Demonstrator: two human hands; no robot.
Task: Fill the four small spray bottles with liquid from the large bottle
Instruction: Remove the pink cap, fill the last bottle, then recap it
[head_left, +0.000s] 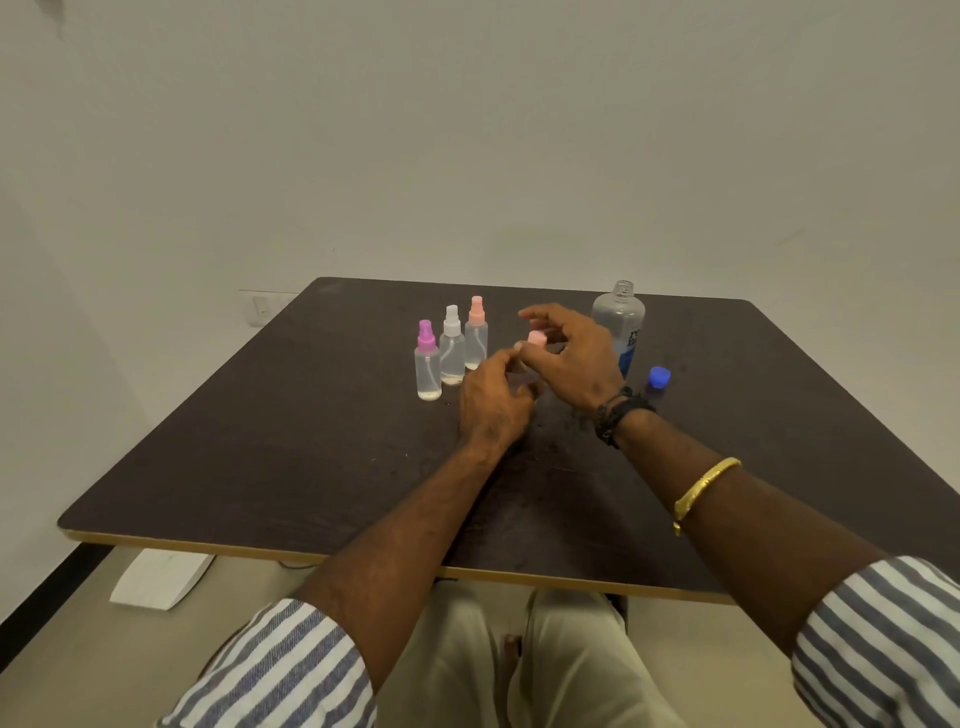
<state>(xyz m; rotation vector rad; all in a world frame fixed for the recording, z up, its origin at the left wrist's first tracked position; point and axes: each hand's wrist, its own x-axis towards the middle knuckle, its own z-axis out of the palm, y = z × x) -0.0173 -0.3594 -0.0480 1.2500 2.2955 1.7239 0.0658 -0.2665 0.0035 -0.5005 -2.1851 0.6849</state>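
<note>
Three small spray bottles stand in a row on the dark table (260, 447): one with a purple top (428, 364), one with a white top (452, 348), one with a peach top (476, 335). Each holds clear liquid. A fourth small bottle is mostly hidden behind my left hand (493, 400), which grips its body. My right hand (566, 358) pinches its pink spray top (536, 339) from above. The large clear bottle (621, 322) with a blue label stands uncapped just behind my right hand.
The large bottle's blue cap (658, 378) lies on the table to the right of my right wrist. A white object (158, 579) lies on the floor at the left, below the table's front edge. A wall stands behind the table.
</note>
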